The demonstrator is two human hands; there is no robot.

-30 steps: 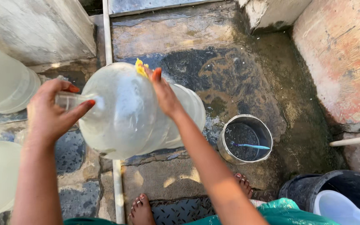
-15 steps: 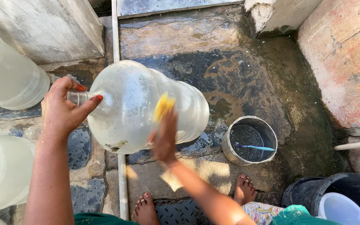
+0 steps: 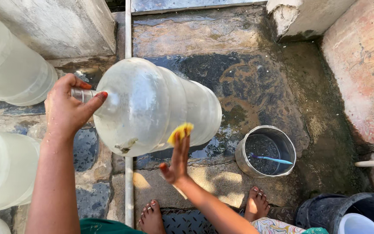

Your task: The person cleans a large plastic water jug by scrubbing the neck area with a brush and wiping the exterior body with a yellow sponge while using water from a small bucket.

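Right hand [image 3: 177, 161] has dropped below jug [image 3: 154, 106].

The floor [image 3: 256, 82] is wet stone and concrete, dark with damp and streaked brown in the middle, with a small puddle near its lower centre. A pale pipe [image 3: 128, 182] runs straight from top edge to bottom edge, left of centre. A grey concrete wall [image 3: 61, 26] rises at the top left corner; a reddish plastered wall [image 3: 364, 73] fills the right edge. Strong sunlight falls on the left side and lower floor, leaving the right corner shaded.
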